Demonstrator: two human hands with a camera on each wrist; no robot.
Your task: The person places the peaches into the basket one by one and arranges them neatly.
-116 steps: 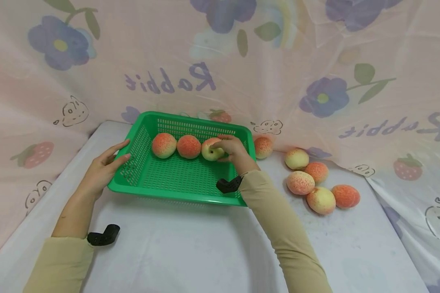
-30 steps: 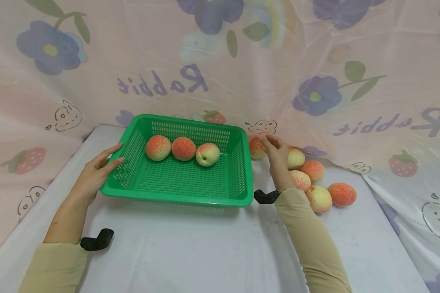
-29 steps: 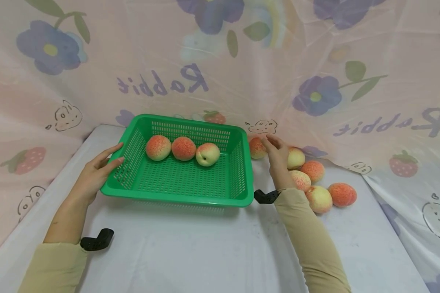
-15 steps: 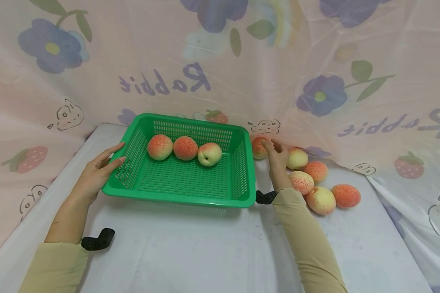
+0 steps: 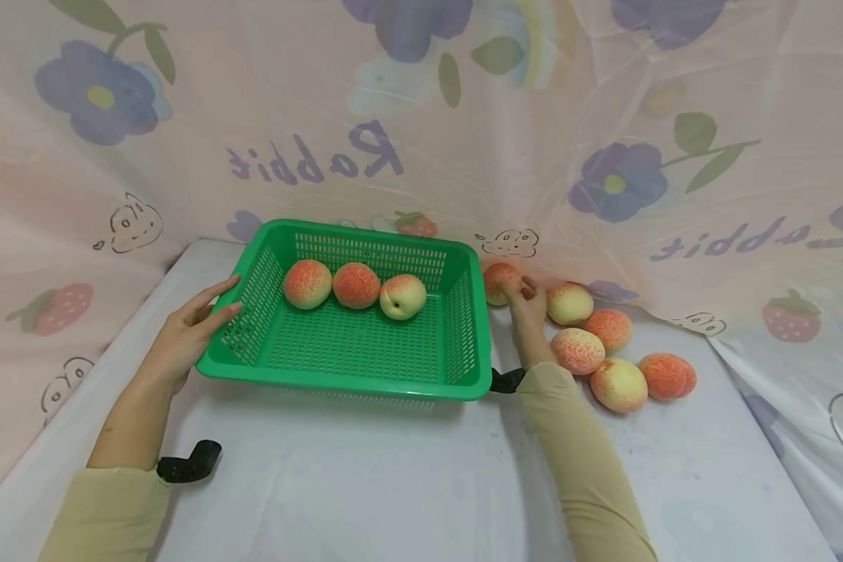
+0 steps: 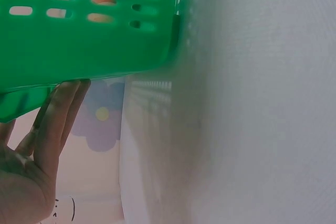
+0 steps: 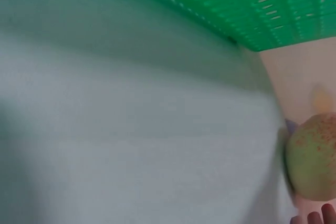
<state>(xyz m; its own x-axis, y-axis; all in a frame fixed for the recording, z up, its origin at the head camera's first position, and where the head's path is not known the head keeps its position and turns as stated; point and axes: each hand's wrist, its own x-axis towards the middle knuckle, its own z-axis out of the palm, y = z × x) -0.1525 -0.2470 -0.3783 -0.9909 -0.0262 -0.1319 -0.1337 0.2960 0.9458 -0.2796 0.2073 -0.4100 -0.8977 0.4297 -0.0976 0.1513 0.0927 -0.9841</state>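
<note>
In the head view, my left hand [image 5: 190, 336] touches the left rim of a green plastic basket [image 5: 344, 382], its fingers mostly straight. Against the basket's wall, the left wrist view shows the extended fingers [image 6: 55, 124]. Three peaches lie in a row inside: a red-yellow one [image 5: 307, 284], a redder one [image 5: 356, 286] and a pale yellow one [image 5: 403, 297]. My right hand [image 5: 527, 312] is at another peach [image 5: 497, 281] just right of the basket, thumb overlapping it. In the right wrist view, fingertips [image 7: 328, 214] show below a peach [image 7: 314, 158], a small gap between them.
Right of my right hand, several peaches [image 5: 578, 351] lie clustered on the white-covered table [image 5: 337, 484]. A printed cloth [image 5: 449, 117] with flowers and rabbits hangs behind. Black wrist mounts [image 5: 191, 462] stick out from both sleeves.
Earlier, my right hand was on the pale yellow peach in the basket. It has since let go and moved right, out over the rim, to the peach beside the basket. My left hand stays at the rim.
</note>
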